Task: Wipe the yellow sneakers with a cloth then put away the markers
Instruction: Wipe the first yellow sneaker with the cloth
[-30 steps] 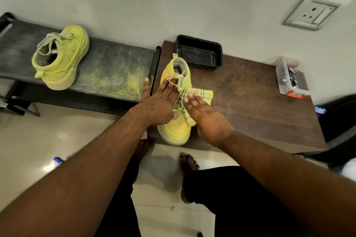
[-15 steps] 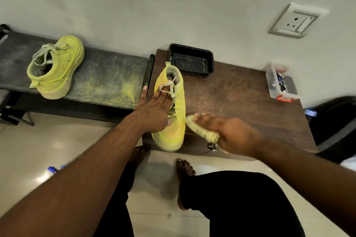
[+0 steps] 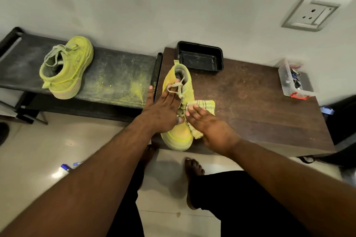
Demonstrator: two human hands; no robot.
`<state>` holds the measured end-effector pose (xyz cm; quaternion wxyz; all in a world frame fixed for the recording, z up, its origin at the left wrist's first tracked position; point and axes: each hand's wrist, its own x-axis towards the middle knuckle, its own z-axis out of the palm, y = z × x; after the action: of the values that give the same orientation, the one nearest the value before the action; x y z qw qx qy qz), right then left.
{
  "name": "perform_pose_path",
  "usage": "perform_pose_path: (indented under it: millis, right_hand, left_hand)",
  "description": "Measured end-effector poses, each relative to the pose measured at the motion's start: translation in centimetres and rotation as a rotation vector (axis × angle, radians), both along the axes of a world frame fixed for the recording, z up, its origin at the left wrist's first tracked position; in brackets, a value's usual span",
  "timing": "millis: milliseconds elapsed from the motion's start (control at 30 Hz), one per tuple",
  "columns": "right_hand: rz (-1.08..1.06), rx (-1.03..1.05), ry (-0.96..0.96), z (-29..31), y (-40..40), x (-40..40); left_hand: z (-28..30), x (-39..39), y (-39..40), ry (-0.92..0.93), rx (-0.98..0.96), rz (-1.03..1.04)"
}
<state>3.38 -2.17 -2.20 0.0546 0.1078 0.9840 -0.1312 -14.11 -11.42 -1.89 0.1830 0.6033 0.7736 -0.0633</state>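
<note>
One yellow sneaker [image 3: 178, 134] stands on the left end of the brown wooden table [image 3: 250, 102], toe toward me. My left hand [image 3: 162, 110] lies flat on its left side and laces, fingers straight. With straight fingers, my right hand [image 3: 209, 126] presses a yellow striped cloth [image 3: 207, 105] against the sneaker's right side. The second yellow sneaker [image 3: 66, 68] sits on the dark bench [image 3: 115, 79] to the left. Blue-capped markers [image 3: 65, 168] lie on the floor at lower left, partly hidden by my left arm.
A black tray [image 3: 200, 59] stands at the table's back edge by the wall. At the table's right end is a clear plastic box [image 3: 294, 81] with small items. Yellow dust covers the bench. My bare feet [image 3: 193, 167] are on the tiled floor below.
My right hand, which had swung out to the right holding the bunched cloth, has come back and now presses the cloth against the sneaker's right side. My left hand stayed on the sneaker.
</note>
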Motion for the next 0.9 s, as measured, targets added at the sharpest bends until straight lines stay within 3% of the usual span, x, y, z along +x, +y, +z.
perform_pose_path:
  millis: [300, 367, 467, 533, 700, 800, 900]
  right_hand:
    - [0.490, -0.155, -0.298, 4.3, 1.3, 3.8]
    - [0.383, -0.179, -0.210, 5.6, 2.2, 4.1]
    - [-0.002, -0.283, 0.150, 6.6, 3.9, 3.4]
    - [-0.176, -0.274, 0.279, 6.3, 4.7, 2.0]
    - [-0.525, -0.410, 0.384, 3.0, 2.2, -2.7]
    - [-0.569, -0.533, 0.419, 1.3, -0.3, -4.2]
    - [-0.552, -0.507, 0.375, 1.0, -0.7, -3.8]
  left_hand:
    - [0.0, 0.0, -0.4, -0.029, 0.034, 0.016]
    - [-0.2, 0.0, -0.4, -0.034, 0.043, 0.018]
    - [-0.2, -0.1, -0.3, -0.044, 0.054, 0.022]
    - [-0.3, -0.1, -0.3, -0.046, 0.052, 0.023]
    - [-0.5, -0.1, -0.3, -0.032, 0.045, 0.023]
    - [-0.6, 0.0, -0.2, -0.017, 0.041, 0.025]
    - [-0.5, 0.0, -0.1, -0.023, 0.018, 0.031]
